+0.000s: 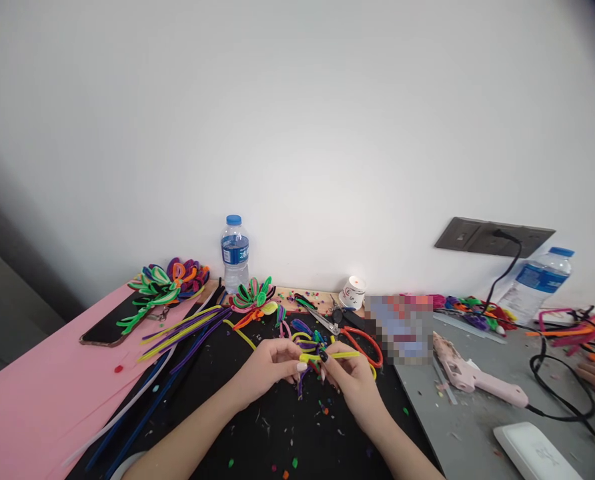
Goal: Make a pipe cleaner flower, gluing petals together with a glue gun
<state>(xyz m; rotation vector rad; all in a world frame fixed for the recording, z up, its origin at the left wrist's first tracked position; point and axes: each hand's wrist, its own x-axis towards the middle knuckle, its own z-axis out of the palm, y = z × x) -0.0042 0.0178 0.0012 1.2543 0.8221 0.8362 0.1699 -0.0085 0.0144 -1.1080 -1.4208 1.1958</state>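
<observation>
My left grip (272,365) and right grip (355,378) pinch closed on a thin, fuzzy yellow pipe cleaner (311,358); I judge this a bending step, next needing steady pressure.

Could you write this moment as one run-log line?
left hand: pinching yellow strip | right hand: pinching same strip | beyond: red-handled scissors | rightward: pink glue gun
</observation>
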